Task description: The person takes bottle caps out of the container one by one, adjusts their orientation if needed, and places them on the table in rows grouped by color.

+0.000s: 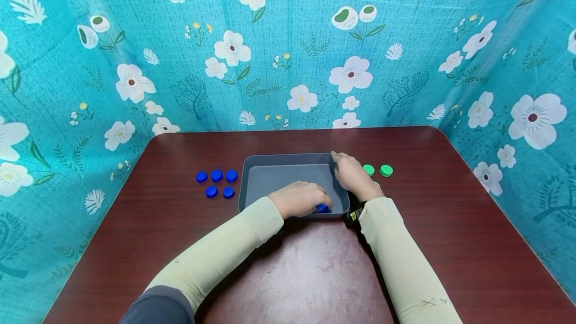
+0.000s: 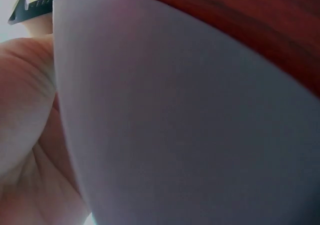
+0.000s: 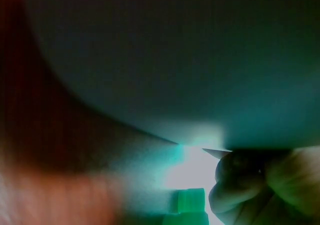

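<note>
A shallow grey tray [image 1: 288,160] stands on the table. My left hand [image 1: 300,199] reaches over its near wall, fingers bent down around a blue bottle cap [image 1: 322,208] in the near right corner. The fingers partly cover that cap. At the tray's right side, my right hand [image 1: 355,173] grips the rim, its fingertips by the far right corner. In the left wrist view the tray's outer wall [image 2: 180,105] fills most of the picture, beside the left palm [image 2: 22,120]. Curled right fingers [image 3: 240,190] show under the tray's wall in the right wrist view.
Several blue caps [image 1: 217,175] lie in two rows left of the tray. Two green caps [image 1: 386,170] lie to its right, one partly behind the right hand. The dark red wooden table [image 1: 450,224] meets a blue floral curtain [image 1: 288,64] behind and at both sides.
</note>
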